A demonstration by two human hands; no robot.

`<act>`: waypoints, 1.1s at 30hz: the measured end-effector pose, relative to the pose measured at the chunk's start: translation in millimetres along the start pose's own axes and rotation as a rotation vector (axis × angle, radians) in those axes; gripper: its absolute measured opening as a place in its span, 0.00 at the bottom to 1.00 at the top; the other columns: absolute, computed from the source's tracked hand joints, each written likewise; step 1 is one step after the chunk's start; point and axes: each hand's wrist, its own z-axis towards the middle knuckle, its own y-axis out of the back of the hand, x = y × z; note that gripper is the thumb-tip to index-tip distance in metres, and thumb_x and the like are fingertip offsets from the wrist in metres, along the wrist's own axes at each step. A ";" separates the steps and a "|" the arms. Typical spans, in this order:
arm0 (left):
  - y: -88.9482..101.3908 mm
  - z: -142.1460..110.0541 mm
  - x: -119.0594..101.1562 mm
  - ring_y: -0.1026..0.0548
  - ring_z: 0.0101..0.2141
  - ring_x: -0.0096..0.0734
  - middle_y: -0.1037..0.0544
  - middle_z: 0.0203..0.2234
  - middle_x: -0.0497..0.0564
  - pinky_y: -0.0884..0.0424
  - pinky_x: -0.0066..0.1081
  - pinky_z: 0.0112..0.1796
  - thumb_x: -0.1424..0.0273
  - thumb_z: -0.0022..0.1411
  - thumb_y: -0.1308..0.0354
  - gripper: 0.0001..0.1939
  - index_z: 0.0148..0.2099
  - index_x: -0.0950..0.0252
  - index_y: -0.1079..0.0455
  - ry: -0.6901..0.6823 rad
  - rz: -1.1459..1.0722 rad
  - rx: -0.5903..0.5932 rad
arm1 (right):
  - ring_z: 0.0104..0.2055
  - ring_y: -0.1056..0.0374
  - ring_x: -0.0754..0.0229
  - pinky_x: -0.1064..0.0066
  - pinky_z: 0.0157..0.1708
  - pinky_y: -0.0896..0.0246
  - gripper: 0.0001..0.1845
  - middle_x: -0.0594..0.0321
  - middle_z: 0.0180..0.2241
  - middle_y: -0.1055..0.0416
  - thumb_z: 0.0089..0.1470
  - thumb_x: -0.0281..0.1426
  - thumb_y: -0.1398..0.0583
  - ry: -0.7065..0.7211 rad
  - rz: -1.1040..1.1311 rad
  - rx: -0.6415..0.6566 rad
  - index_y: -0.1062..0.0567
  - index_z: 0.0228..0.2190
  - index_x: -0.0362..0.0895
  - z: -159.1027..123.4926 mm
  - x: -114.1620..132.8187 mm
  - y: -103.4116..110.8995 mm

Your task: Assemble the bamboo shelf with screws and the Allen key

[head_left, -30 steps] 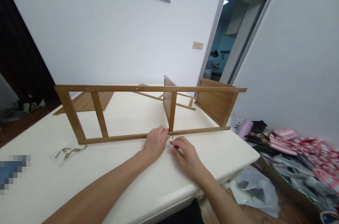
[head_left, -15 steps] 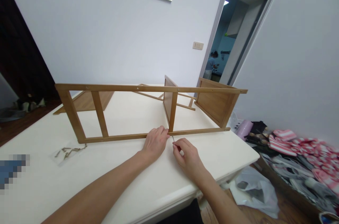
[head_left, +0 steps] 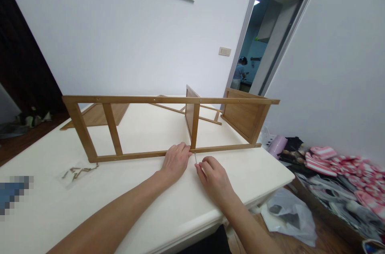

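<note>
A cream-white table (head_left: 135, 206) fills the lower left and centre of the frame, and on it a long wooden frame (head_left: 168, 125) stands on its long edge, stretching from left of centre to right of centre. At the lower centre the left hand (head_left: 175, 160) lies flat with loose fingers, pressing on the frame's bottom rail beside an upright slat, while the right hand (head_left: 214, 176) just beside it pinches a thin metal tool (head_left: 195, 158) whose tip meets that rail. A small scatter of screws (head_left: 78, 171) lies at the lower left.
</note>
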 end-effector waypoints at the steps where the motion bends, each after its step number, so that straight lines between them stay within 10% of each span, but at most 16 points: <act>1: 0.3 0.0 -0.1 0.29 0.32 0.34 0.27 0.33 0.51 0.35 0.35 0.36 0.71 0.68 0.50 0.08 0.42 0.63 0.30 -0.001 -0.002 -0.003 | 0.30 0.33 0.61 0.71 0.30 0.37 0.09 0.58 0.29 0.31 0.60 0.27 0.46 -0.007 0.006 0.000 0.32 0.27 0.44 0.2 0.5 0.1; 6: 1.6 0.0 -0.6 0.29 0.32 0.34 0.27 0.33 0.50 0.35 0.35 0.36 0.71 0.68 0.51 0.08 0.41 0.63 0.30 -0.004 -0.002 -0.007 | 0.29 0.31 0.61 0.71 0.30 0.35 0.10 0.61 0.29 0.28 0.60 0.25 0.47 -0.026 0.134 0.061 0.31 0.44 0.43 0.4 -1.1 1.4; 27: -0.2 0.0 0.8 0.29 0.33 0.35 0.27 0.33 0.51 0.35 0.35 0.36 0.71 0.68 0.51 0.08 0.43 0.64 0.30 -0.008 -0.014 -0.012 | 0.35 0.29 0.58 0.67 0.35 0.31 0.05 0.56 0.32 0.28 0.60 0.27 0.45 0.000 0.125 0.066 0.28 0.35 0.43 1.8 -0.4 0.1; 33: 2.9 -0.3 -0.9 0.29 0.32 0.35 0.27 0.33 0.51 0.35 0.35 0.36 0.71 0.68 0.52 0.09 0.41 0.64 0.30 -0.004 -0.013 -0.014 | 0.31 0.30 0.59 0.66 0.34 0.32 0.14 0.58 0.31 0.27 0.60 0.25 0.48 -0.003 0.158 0.117 0.32 0.48 0.44 3.2 0.6 1.7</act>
